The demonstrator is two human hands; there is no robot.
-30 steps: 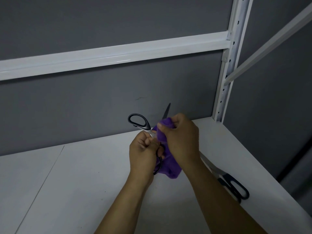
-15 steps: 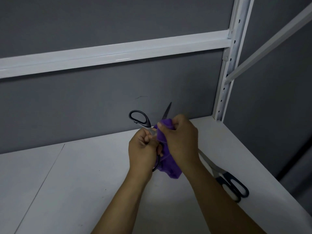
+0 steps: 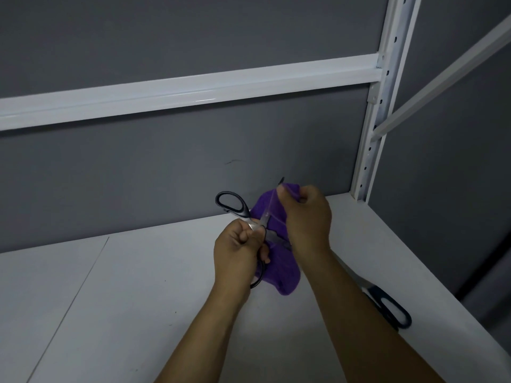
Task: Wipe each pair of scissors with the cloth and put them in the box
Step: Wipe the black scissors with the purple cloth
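Left hand [image 3: 237, 252]: fingers curled tight round the black-handled scissors [image 3: 242, 212] near the pivot, holding them above the shelf [image 3: 124, 299]. One handle loop stands up and to the left of the fist; part of the other shows below it. Blades spread: one runs up and to the right, its tip just showing above the cloth; the other points right, against the cloth.

Right hand [image 3: 307, 217]: thumb and curled fingers pinch the purple cloth [image 3: 282, 272] round the upper blade, close to the tip. The rest of the cloth hangs between the two wrists; whether its lower end touches the shelf, I cannot tell.

Second pair of scissors [image 3: 379, 295], dark handles: lying flat on the shelf near its right edge, blades largely hidden behind the right forearm.

Surroundings: white crossbeam [image 3: 193, 89], perforated white post [image 3: 387, 78] at the back right corner, grey wall [image 3: 138, 175].
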